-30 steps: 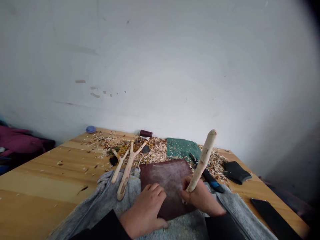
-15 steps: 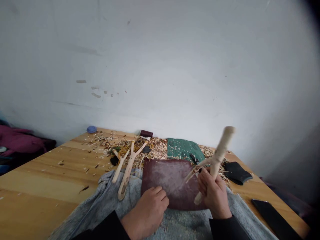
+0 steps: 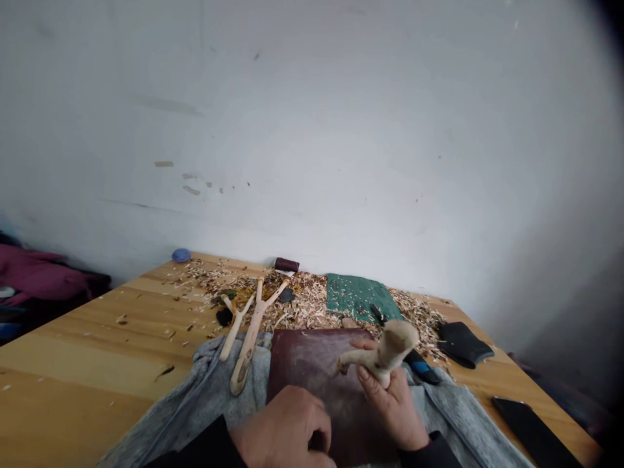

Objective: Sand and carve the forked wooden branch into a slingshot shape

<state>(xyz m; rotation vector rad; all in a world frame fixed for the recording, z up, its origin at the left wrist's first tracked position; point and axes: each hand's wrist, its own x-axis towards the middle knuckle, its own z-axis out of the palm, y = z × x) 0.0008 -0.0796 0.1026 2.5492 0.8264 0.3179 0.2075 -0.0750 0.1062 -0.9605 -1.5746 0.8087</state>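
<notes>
Your right hand point(image 3: 392, 409) is closed around a pale peeled-wood branch fork point(image 3: 390, 348), the fingers wrapped under it and the stem foreshortened toward you; held up off the pad like this, it seems placed where you can look it over. The fork is just above the dark maroon leather pad point(image 3: 312, 364) and touches nothing but your hand; your left hand point(image 3: 283, 429) sits low on the pad's near part, knuckles up and fingers curled; you cannot tell from this view whether it grips anything, though it looks to be steadying the pad. The pad lies over a rumpled grey fleece cloth point(image 3: 207, 380), probably to shield your lap; two longer Y-shaped peeled-wood forks point(image 3: 250, 341) rest beside it, within easy reach, their stems on the cloth and their arms over the honey-coloured wooden table point(image 3: 73, 344). Beyond them spreads a drift of pale wood shavings point(image 3: 307, 309) around a green cutting mat point(image 3: 358, 296); a blue-and-black knife handle point(image 3: 422, 368) lies near your right hand, next to a black leather sheath point(image 3: 461, 344).
</notes>
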